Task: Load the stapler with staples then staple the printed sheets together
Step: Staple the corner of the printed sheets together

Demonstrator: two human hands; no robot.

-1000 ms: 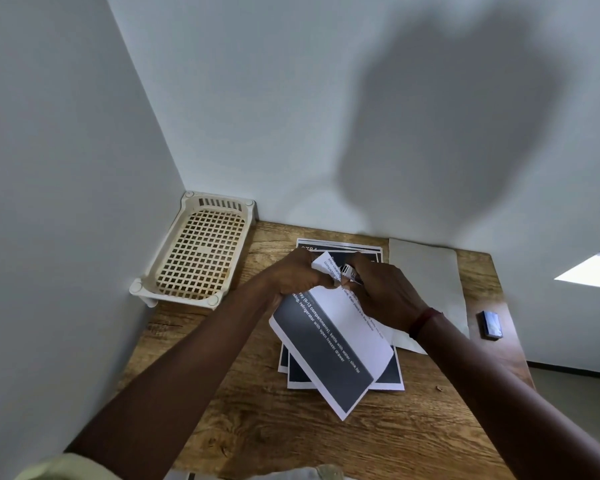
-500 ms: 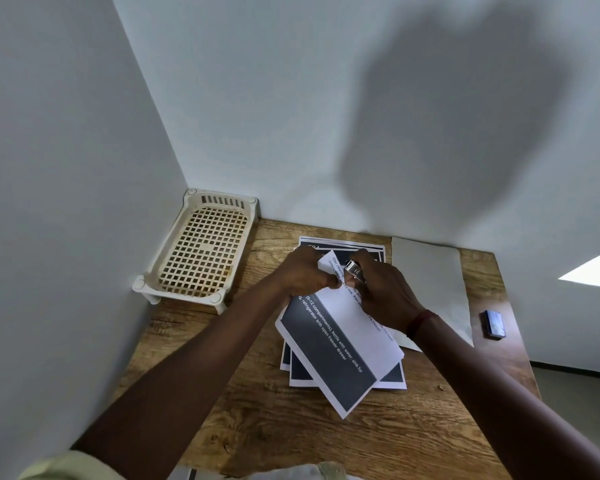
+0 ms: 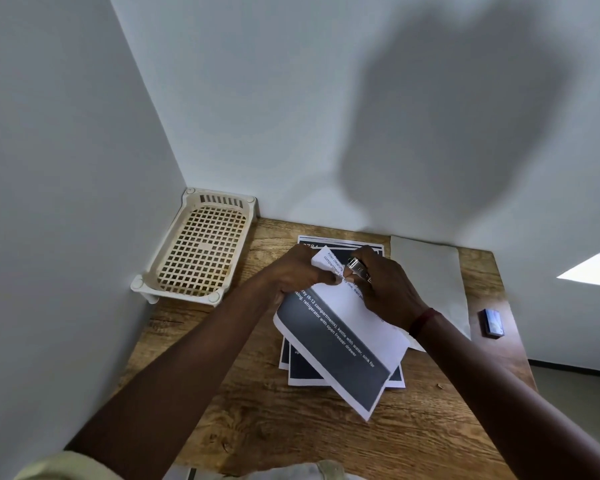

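Left hand (image 3: pixel 293 271) pinches the far corner of white-and-grey printed sheets (image 3: pixel 343 327); right hand (image 3: pixel 388 289) grips a shiny metal stapler (image 3: pixel 357 266) there.

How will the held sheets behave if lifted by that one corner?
Probably floppy: the sheets are thin paper, pinched at the top corner by the left hand, beside the stapler in the right hand. Likely light, so the free end would sag and swing. If unstapled, pages may fan apart or slip over the smooth stack beneath.

Cream lattice tray (image 3: pixel 182 294), wooden table (image 3: pixel 291 438)
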